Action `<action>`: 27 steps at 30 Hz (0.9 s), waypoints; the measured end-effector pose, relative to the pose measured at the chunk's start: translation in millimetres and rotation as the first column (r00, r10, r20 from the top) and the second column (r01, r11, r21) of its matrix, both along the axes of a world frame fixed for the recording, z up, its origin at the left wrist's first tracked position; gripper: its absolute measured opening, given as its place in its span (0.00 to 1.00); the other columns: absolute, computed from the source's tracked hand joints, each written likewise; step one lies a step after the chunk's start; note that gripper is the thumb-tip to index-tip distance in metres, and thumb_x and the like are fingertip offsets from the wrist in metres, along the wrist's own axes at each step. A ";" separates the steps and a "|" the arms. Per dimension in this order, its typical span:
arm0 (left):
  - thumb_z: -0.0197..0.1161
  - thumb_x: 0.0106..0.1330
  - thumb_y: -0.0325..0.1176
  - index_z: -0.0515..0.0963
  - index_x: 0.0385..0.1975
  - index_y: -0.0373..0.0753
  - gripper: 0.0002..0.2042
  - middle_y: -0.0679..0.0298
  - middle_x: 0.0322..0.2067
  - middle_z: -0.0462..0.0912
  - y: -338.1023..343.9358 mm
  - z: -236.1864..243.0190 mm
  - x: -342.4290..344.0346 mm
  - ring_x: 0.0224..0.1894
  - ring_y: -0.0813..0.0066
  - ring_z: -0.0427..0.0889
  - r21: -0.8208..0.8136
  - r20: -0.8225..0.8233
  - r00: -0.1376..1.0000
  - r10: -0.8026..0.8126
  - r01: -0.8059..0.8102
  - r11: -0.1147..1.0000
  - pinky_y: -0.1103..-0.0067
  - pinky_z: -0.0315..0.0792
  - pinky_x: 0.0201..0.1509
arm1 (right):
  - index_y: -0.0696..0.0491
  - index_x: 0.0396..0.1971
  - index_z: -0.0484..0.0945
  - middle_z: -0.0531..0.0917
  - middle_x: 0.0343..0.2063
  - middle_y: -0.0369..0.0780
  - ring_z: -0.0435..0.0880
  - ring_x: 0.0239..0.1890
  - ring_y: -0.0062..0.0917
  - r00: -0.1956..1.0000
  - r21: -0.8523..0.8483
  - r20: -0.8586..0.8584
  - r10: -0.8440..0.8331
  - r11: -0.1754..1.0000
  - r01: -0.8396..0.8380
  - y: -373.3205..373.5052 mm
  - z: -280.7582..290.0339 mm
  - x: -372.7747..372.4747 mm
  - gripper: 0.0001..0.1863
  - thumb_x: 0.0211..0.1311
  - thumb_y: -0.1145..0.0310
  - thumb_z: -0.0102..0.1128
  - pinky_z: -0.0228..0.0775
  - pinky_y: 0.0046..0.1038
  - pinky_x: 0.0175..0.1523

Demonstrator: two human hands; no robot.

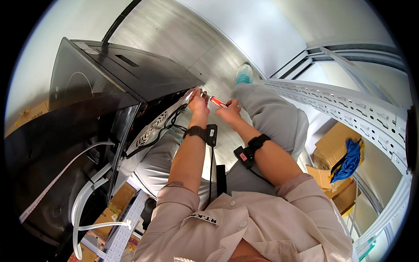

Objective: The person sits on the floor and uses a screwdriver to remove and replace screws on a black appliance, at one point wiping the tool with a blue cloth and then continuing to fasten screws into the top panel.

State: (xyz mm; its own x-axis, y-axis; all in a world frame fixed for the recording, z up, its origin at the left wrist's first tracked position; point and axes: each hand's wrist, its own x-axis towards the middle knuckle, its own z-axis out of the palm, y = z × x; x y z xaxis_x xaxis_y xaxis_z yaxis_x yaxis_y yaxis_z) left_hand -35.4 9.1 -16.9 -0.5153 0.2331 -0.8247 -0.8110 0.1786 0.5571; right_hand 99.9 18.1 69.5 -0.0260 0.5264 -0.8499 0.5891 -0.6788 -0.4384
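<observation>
My right hand [228,111] grips a red-handled screwdriver [217,101], whose shaft points toward my left hand [197,100]. My left hand has its fingers closed at the end of a light perforated panel [155,126]; what exactly they hold is too small to make out. The panel stands along the side of a large black cabinet-like appliance [126,76], with black cables [173,115] running over it. Black devices on straps sit on both my forearms.
White slotted racking [331,98] runs along the right, with cardboard boxes [331,144] and blue fabric [347,159] below. White hoses [80,205] hang at lower left near more boxes [120,198]. My sneakered foot [244,75] rests on the floor [174,37] ahead.
</observation>
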 end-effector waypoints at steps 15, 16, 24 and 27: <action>0.51 0.76 0.36 0.72 0.41 0.41 0.06 0.66 0.36 0.78 4.5 5.1 5.3 0.34 0.70 0.83 0.049 0.087 0.991 -0.102 0.098 0.994 0.74 0.77 0.36 | 0.59 0.60 0.54 0.69 0.52 0.57 0.77 0.51 0.45 0.991 -0.062 0.110 0.079 0.995 -0.072 -1.2 -6.7 -0.3 0.45 0.43 0.61 0.69 0.74 0.37 0.51; 0.51 0.76 0.36 0.72 0.41 0.41 0.07 0.66 0.36 0.78 3.4 9.4 6.9 0.34 0.70 0.83 0.043 0.080 0.990 -0.113 0.110 0.993 0.74 0.77 0.36 | 0.59 0.61 0.52 0.70 0.51 0.58 0.78 0.50 0.45 0.991 -0.109 0.092 0.101 0.990 -0.091 -0.6 -6.7 1.4 0.44 0.46 0.63 0.65 0.75 0.38 0.50; 0.59 0.70 0.31 0.76 0.40 0.37 0.05 0.63 0.33 0.80 23.1 101.3 45.7 0.28 0.72 0.82 0.179 -0.292 0.951 -0.101 0.158 0.971 0.75 0.81 0.34 | 0.59 0.38 0.76 0.81 0.23 0.42 0.81 0.18 0.31 0.966 -0.226 -0.177 0.188 0.948 -0.226 -7.3 2.0 7.5 0.17 0.55 0.63 0.64 0.71 0.32 0.20; 0.61 0.69 0.30 0.77 0.40 0.34 0.06 0.63 0.33 0.82 27.4 145.3 52.3 0.31 0.73 0.84 0.253 -0.442 0.885 -0.145 0.278 0.927 0.78 0.81 0.38 | 0.56 0.32 0.79 0.81 0.23 0.40 0.80 0.21 0.26 0.956 -0.099 -0.290 0.044 0.992 -0.076 -7.0 13.7 4.2 0.10 0.60 0.64 0.60 0.71 0.30 0.23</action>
State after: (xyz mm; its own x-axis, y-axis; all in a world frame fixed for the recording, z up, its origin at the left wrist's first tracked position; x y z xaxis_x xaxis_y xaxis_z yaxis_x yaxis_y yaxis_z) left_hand 16.9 36.5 128.4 -0.6987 0.5768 -0.4233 -0.4609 0.0898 0.8829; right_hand 104.1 11.1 83.2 -0.3057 0.4216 -0.8537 0.4905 -0.6987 -0.5207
